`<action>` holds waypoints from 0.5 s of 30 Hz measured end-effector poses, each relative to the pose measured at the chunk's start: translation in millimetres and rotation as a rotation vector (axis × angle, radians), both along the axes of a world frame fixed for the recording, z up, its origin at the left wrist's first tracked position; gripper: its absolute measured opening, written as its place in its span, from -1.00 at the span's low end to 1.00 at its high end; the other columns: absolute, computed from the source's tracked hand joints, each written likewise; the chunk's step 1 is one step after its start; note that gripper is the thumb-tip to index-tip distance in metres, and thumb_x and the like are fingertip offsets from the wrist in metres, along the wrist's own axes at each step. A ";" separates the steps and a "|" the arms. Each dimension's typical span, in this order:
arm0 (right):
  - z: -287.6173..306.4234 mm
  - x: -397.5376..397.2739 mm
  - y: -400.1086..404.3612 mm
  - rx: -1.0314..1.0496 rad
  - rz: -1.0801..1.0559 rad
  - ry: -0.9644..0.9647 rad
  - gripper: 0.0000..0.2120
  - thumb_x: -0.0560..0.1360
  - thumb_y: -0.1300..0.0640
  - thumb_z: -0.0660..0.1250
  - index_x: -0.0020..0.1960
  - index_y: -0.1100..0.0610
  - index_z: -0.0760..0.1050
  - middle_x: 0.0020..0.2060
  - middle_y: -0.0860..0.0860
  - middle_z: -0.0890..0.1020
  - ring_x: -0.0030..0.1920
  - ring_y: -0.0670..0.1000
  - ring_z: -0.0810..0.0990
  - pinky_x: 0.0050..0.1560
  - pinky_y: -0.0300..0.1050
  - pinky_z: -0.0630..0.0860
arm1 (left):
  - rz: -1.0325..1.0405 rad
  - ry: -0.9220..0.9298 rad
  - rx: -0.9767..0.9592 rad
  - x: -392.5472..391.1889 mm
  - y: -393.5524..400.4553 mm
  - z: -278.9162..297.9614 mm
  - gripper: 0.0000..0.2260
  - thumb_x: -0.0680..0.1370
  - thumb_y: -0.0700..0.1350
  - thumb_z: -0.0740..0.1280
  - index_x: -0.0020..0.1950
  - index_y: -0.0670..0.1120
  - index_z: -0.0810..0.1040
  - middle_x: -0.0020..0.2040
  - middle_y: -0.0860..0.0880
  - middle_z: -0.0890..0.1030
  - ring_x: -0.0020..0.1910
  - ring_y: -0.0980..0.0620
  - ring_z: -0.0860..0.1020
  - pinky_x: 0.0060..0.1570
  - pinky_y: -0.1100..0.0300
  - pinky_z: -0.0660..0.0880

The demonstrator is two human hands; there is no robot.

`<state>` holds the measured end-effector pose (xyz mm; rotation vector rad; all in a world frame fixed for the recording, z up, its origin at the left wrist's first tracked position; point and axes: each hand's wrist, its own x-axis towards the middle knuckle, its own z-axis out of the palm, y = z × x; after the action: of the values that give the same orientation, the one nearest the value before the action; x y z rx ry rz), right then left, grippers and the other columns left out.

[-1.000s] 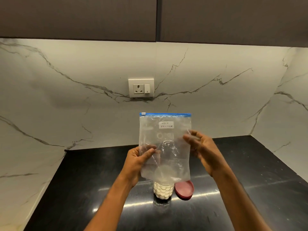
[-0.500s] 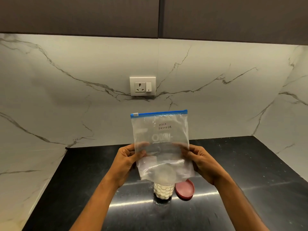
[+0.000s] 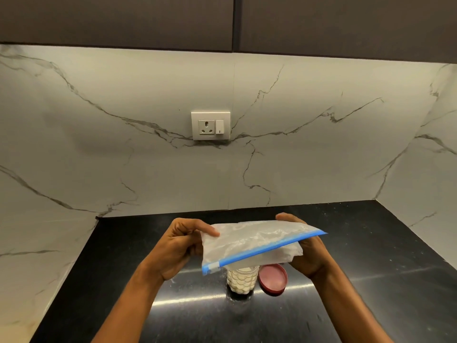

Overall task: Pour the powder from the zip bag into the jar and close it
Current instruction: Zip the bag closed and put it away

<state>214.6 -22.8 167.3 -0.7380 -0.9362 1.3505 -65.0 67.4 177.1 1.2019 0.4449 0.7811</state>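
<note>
A clear zip bag point(image 3: 249, 241) with a blue zip strip is folded over and held flat above the jar. My left hand point(image 3: 178, 246) pinches its left edge and my right hand point(image 3: 309, 253) grips its right side from behind and below. Under the bag, a clear patterned jar point(image 3: 242, 280) holding white powder stands lidless on the black counter. Its top is partly hidden by the bag. A round red lid point(image 3: 273, 279) lies just right of the jar.
The black counter point(image 3: 371, 280) sits in a corner of white marble walls. A wall socket point(image 3: 210, 125) is mounted on the back wall above the jar. Dark cabinets point(image 3: 123, 18) hang overhead.
The bag stood upright with its zip strip on top; now it is folded down toward me and lowered, with the zip strip facing me. Both hands dropped with it.
</note>
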 end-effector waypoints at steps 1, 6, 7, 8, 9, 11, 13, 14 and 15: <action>-1.8 0.6 -0.3 -0.017 -0.001 0.014 -0.45 0.08 -0.05 0.70 0.02 0.07 0.70 -0.07 0.16 0.70 -0.09 0.14 0.71 -0.17 0.01 0.68 | 0.014 0.010 0.001 0.2 -2.2 -0.7 -0.82 0.48 -0.08 0.35 -0.10 -0.07 0.75 0.08 -0.16 0.68 0.04 -0.19 0.67 -0.20 0.15 0.67; 3.1 3.9 -5.0 -0.069 0.235 -0.425 -0.41 0.46 0.01 0.46 0.44 -0.08 0.36 0.30 0.07 0.56 0.27 0.16 0.55 0.12 0.05 0.60 | 0.084 0.115 0.050 2.0 -4.1 -10.4 -0.69 0.47 -0.03 0.40 0.19 -0.03 0.67 0.14 -0.19 0.67 0.04 -0.24 0.68 -0.10 -0.13 0.66; 3.3 2.3 -6.1 -0.094 0.220 -0.525 -0.45 0.44 -0.08 0.46 0.39 -0.11 0.41 0.25 0.04 0.59 0.23 0.13 0.59 0.10 0.09 0.61 | 0.084 0.139 0.036 2.8 -4.0 -12.2 -0.64 0.43 -0.01 0.42 0.22 0.01 0.66 0.16 -0.17 0.67 0.10 -0.25 0.66 -0.04 -0.14 0.67; 2.8 0.1 -7.4 -0.110 0.174 -0.593 -0.54 0.42 -0.18 0.45 0.28 -0.12 0.51 0.16 0.03 0.65 0.15 0.11 0.63 0.07 0.16 0.62 | 0.076 0.149 0.021 4.0 -3.7 -14.6 -0.62 0.40 0.00 0.45 0.22 0.03 0.65 0.17 -0.16 0.67 0.13 -0.24 0.66 -0.03 -0.10 0.67; 1.1 -2.4 -7.8 -0.116 0.130 -0.625 -0.62 0.41 -0.22 0.43 0.18 -0.12 0.58 0.08 0.04 0.68 0.08 0.12 0.66 0.06 0.21 0.61 | 0.064 0.154 0.013 4.8 -4.5 -15.9 -0.61 0.40 0.01 0.47 0.22 0.05 0.65 0.16 -0.15 0.68 0.13 -0.23 0.66 -0.02 -0.04 0.67; -1.6 -7.1 -7.9 -0.103 0.073 -0.608 -0.73 0.47 -0.14 0.39 0.14 -0.12 0.60 0.02 0.09 0.69 0.03 0.16 0.67 0.06 0.28 0.58 | 0.045 0.174 0.021 7.2 -6.3 -18.0 -0.57 0.40 0.07 0.52 0.25 0.06 0.62 0.17 -0.16 0.68 0.13 -0.23 0.67 -0.03 -0.02 0.66; -4.6 -7.9 -6.4 -0.087 0.070 -0.564 -0.70 0.50 -0.07 0.37 0.21 -0.07 0.58 0.06 0.16 0.67 0.07 0.24 0.64 0.09 0.37 0.54 | 0.052 0.199 0.033 8.5 -6.9 -18.2 -0.54 0.41 0.13 0.54 0.27 0.04 0.62 0.18 -0.18 0.67 0.13 -0.25 0.66 -0.02 -0.05 0.66; -5.7 -7.2 -6.1 -0.081 0.083 -0.542 -0.68 0.49 -0.06 0.38 0.23 -0.04 0.57 0.07 0.19 0.66 0.09 0.29 0.62 0.10 0.43 0.50 | 0.069 0.192 0.025 8.0 -6.5 -19.0 -0.56 0.43 0.11 0.52 0.26 0.02 0.62 0.19 -0.20 0.67 0.13 -0.27 0.66 -0.01 -0.07 0.66; -7.5 -5.7 -5.0 -0.075 0.101 -0.511 -0.66 0.49 -0.06 0.40 0.24 -0.02 0.56 0.08 0.20 0.65 0.10 0.36 0.59 0.09 0.49 0.47 | 0.088 0.168 0.006 6.9 -6.8 -19.1 -0.61 0.45 0.06 0.49 0.25 -0.02 0.64 0.19 -0.22 0.66 0.13 -0.28 0.66 0.00 -0.07 0.67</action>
<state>208.9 -27.8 159.9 -1.1369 -1.3425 1.3130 -58.1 60.6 158.0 1.2652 0.6373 0.7599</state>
